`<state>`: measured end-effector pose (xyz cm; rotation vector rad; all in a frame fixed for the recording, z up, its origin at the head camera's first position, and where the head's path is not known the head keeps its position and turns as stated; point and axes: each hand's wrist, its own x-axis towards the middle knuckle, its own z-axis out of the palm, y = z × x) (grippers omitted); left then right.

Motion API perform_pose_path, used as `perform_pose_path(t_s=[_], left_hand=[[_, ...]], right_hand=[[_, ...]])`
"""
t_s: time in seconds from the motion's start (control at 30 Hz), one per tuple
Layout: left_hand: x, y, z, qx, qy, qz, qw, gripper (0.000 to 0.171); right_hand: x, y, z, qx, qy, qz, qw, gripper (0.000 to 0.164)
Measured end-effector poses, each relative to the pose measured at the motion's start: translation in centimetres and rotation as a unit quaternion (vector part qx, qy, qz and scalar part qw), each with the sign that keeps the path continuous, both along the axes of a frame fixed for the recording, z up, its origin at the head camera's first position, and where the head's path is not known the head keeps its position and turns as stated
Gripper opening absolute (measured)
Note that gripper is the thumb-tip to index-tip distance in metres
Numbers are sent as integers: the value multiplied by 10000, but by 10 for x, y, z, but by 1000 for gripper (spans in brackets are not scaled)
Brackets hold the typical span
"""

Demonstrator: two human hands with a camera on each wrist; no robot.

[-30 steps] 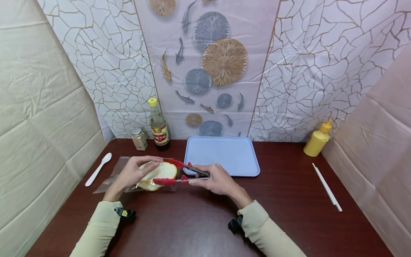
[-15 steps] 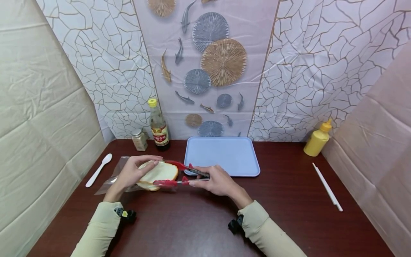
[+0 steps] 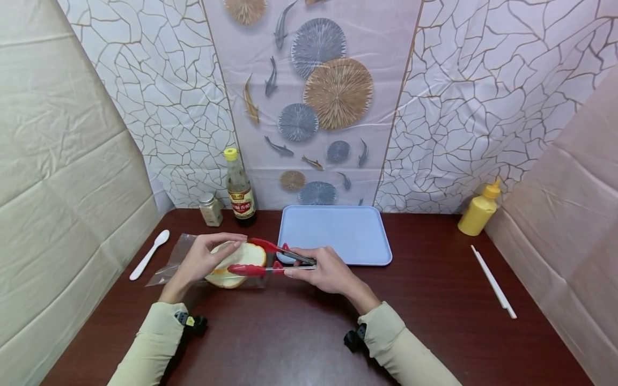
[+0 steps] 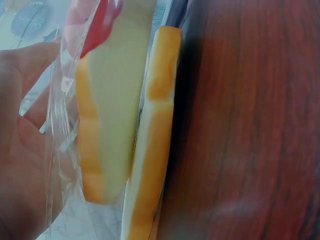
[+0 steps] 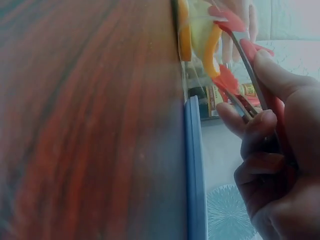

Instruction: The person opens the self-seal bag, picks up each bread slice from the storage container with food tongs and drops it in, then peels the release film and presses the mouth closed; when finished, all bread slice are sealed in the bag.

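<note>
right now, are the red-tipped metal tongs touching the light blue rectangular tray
Apart: the right wrist view shows the red-tipped metal tongs raised above the light blue rectangular tray, seen edge-on, with a clear gap between.

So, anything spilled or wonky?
Nothing looks spilled. The upper white, orange-crusted bread slice tilts instead of lying flat on the lower slice; the thin white chopsticks look uneven, their ends not lined up.

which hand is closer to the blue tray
Right. The right hand, gripping the tongs, is by the near edge of the blue tray; the left hand is off to its left, at the bread bag.
</note>
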<state>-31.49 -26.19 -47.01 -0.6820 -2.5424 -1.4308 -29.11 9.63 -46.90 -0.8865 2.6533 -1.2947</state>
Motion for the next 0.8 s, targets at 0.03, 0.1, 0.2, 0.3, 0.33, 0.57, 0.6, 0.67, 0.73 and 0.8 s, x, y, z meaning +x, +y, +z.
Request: perform_pose_path(t_s=[0.03,0.1,0.2,0.3,0.33,0.57,0.6,0.67,0.73,0.8], left_hand=[[0,-1,0,39,-8,23,10000,22],[1,-2,0,182,-43,46,9998,22],[1,-2,-1,387,-118,27,9992,22],[1,-2,0,439,-141,6,9989,22],[1,-2,0,425,-139,6,9990,22],[0,2,0,394,-54,53,9992,22],[0,2,-1,393,-5,68,9992,22],[0,3,-1,425,56,81,9990,23],[-1,3,-2,480,102,63,9988,24],[-2,4,-2,537,120,40,9985,24]], right_hand=[[0,0,0,-1,26,-10,10000,66],[0,1,1,-10,96,-61,9999,64],[-2,3,2,-5,203,-145,9997,61],[-2,4,3,-15,264,-167,9995,60],[-2,4,3,-19,266,-148,9995,60],[-1,3,4,-129,279,-37,9995,58],[-1,3,4,-146,277,-34,9995,58],[-1,2,4,-166,280,-50,9995,57],[-1,2,4,-167,272,-78,9995,56],[-1,2,4,-177,239,-106,9995,57]])
